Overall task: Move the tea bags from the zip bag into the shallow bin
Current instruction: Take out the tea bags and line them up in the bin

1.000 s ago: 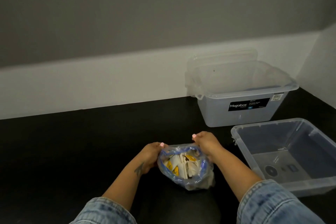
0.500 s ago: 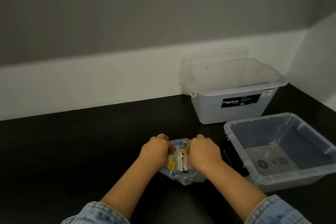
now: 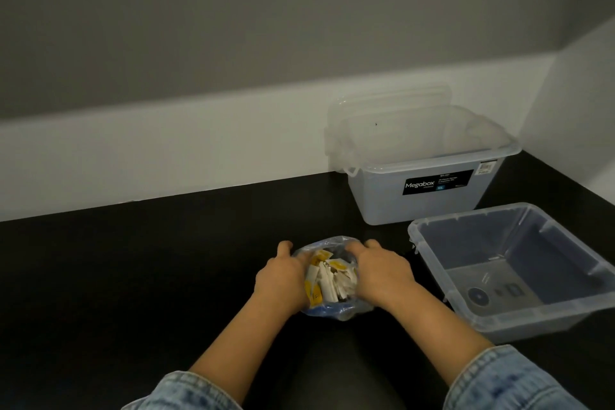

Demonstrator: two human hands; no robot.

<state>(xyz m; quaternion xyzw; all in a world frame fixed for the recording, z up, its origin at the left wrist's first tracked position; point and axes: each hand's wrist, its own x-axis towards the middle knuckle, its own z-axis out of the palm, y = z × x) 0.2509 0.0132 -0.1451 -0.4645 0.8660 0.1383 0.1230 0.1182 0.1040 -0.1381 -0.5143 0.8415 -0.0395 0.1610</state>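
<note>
A clear zip bag (image 3: 327,245) with a blue seal stands open on the black table. Several white and yellow tea bags (image 3: 329,278) fill it. My left hand (image 3: 281,280) grips the bag's left side with curled fingers. My right hand (image 3: 381,271) grips its right side, fingers curled over the rim. The shallow clear bin (image 3: 432,263) sits just right of my right hand, and no tea bag is visible inside it.
A taller clear box (image 3: 432,203) with a black "Megabox" label stands behind the shallow bin, against the white wall base. Its lid (image 3: 386,100) leans behind it. The wall corner closes the right side. My denim sleeves show at the bottom.
Both hands have moved from the bag's far rim to its sides, closed in, then spread slightly, so the tea bags show between them. The view has shifted a little right.
</note>
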